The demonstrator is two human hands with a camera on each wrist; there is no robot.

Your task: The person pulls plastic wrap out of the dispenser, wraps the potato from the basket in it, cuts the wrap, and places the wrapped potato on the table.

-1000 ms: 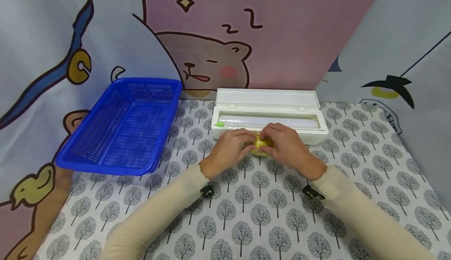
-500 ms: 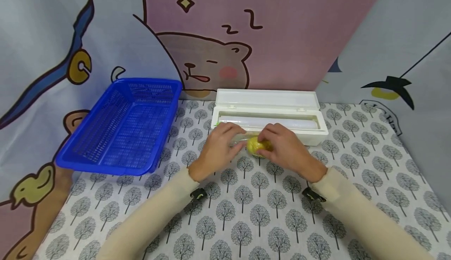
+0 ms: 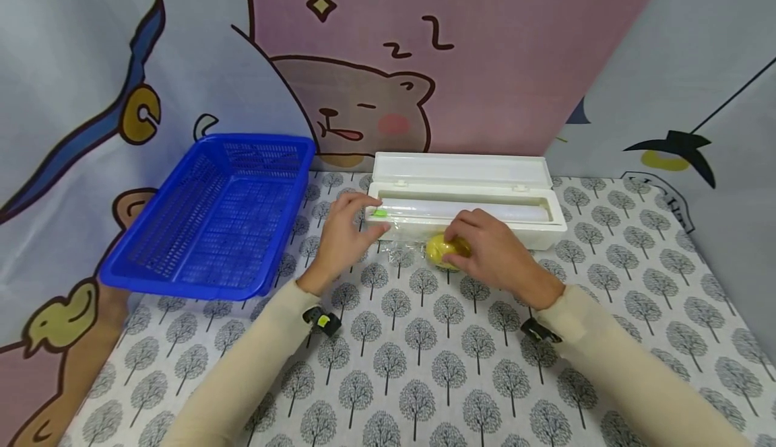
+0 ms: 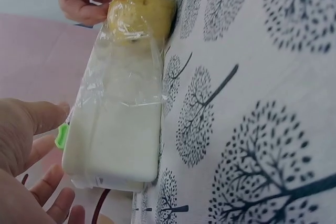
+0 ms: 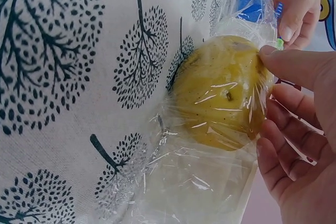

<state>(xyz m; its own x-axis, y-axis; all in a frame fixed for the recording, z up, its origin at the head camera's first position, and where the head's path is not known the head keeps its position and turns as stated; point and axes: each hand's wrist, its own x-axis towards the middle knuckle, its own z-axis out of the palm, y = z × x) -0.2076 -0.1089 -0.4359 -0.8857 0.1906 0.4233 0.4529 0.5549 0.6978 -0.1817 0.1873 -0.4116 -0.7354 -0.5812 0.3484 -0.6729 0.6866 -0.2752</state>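
A yellow potato point(image 3: 440, 252) with clear cling film point(image 4: 121, 85) over it lies in front of a long white cling film dispenser point(image 3: 521, 237). My right hand point(image 3: 492, 250) holds the potato from its right side, thumb and fingertips pinching it through the film. Loose film trails left from the potato along the dispenser's front. At the dispenser's left end, my left hand point(image 3: 344, 237) has its thumb and fingers spread apart, with nothing between them. Right by those fingertips is a bright green slide cutter point(image 4: 62, 136). The lid stands up behind the film roll point(image 3: 463, 209).
A blue plastic basket point(image 3: 267, 268) stands on the left of the table. White cloth with a tree print point(image 3: 418, 366) covers the tabletop. Behind it hangs a curtain point(image 3: 509, 83) with cartoon animals.
My left hand has drawn away from the potato, moving left to the dispenser's end, its fingers spreading. My right hand stays on the potato. Loose film now shows to the potato's left.
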